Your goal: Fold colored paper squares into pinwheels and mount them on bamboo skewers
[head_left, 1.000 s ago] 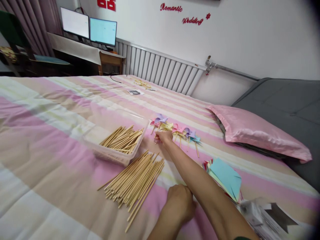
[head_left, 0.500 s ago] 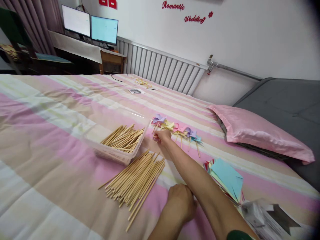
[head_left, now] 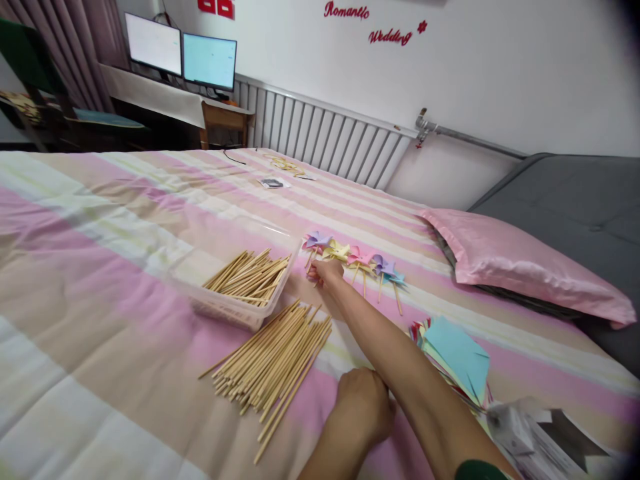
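Nearby, the left hand [head_left: 364,403] is curled into a fist, its inside hidden; sweeping sideways, it could scatter the loose sticks [head_left: 273,360] to its left. Any print on the clear packet [head_left: 515,427] to its right is too blurred to read. Ahead, the right hand [head_left: 327,272] has fingers bent inward; whether they pinch anything I cannot tell. Overlapping paper pinwheels [head_left: 361,256] lie just beyond and rightward, so dragging one might crease its neighbours' blades. Farthest from both hands, red lettering reads "Romantic [head_left: 347,11]" and "Wedding [head_left: 391,37]".
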The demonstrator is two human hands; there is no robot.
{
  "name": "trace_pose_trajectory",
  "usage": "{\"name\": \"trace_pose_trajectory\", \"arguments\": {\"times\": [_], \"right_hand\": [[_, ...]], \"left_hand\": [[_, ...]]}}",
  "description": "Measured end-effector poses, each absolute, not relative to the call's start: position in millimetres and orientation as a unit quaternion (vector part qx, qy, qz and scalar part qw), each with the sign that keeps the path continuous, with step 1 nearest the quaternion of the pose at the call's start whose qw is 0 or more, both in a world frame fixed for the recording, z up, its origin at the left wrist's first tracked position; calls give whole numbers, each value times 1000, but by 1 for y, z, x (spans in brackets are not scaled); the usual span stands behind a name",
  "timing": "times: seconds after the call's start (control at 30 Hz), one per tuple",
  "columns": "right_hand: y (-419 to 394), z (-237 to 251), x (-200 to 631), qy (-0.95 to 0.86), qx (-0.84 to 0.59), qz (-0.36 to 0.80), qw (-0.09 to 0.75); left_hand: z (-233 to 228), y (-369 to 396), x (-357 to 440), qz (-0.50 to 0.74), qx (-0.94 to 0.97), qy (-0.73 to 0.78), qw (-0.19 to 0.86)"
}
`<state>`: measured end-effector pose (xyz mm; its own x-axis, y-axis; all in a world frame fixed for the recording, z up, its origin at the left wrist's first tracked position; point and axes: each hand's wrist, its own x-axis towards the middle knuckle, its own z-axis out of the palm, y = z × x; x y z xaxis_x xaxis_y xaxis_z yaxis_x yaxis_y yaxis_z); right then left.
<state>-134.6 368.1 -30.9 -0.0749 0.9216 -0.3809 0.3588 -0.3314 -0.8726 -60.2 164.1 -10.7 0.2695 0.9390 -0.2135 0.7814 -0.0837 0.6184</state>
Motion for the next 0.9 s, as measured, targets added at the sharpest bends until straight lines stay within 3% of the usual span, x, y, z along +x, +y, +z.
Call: {"name": "trace_pose_trajectory", "arguments": {"times": [0.33, 0.7, 0.9], "right_hand": [[354, -13, -119, -603, -595, 486, 215], [312, 0, -62, -792, -401, 417, 194], [288, 1, -59, -855, -379, 275, 223]], "left_hand": [[-10, 162, -59, 103, 727, 599, 319], [-7, 162, -57, 83, 732, 597, 318], [-6, 165, -59, 86, 734, 591, 323]]}}
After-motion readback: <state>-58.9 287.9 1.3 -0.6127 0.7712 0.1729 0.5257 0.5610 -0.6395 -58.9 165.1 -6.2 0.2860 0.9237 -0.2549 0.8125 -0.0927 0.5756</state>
